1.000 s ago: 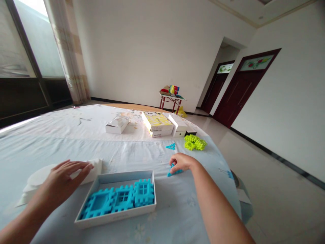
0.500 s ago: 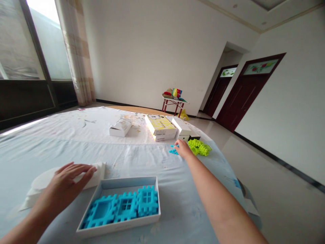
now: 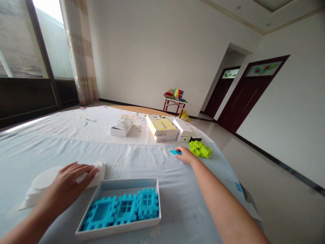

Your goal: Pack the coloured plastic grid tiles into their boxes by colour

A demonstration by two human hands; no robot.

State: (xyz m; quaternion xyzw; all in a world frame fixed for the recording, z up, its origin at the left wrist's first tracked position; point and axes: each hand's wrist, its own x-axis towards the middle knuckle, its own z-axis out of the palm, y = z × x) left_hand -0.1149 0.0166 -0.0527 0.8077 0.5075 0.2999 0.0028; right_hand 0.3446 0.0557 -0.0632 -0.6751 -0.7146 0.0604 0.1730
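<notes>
My right hand (image 3: 186, 154) is stretched out across the table, its fingers closed on blue interlocking building blocks (image 3: 174, 152) that are partly covered by the fingers. Just right of it lies a pile of lime-green building blocks (image 3: 201, 149). My left hand (image 3: 73, 178) rests palm down with loosely extended fingers over a white, soft-looking packet (image 3: 45, 177), holding nothing. Between my arms sits a shallow white box (image 3: 118, 231) with several blue square blocks (image 3: 127, 207) inside, notched at the edges, some with window shapes. An uncovered strip shows along the box's far side.
Farther back stand a small white box with clear plastic (image 3: 122, 128), a yellow-and-white box (image 3: 162, 127) and a white box (image 3: 183, 130). The table's rounded edge (image 3: 235, 173) runs down the right side. A small side table (image 3: 175, 101) stands by the wall.
My right hand has lowered slightly onto the blue blocks, and its fingers now cover more of them. My left hand stays over the white packet. The view has shifted a little.
</notes>
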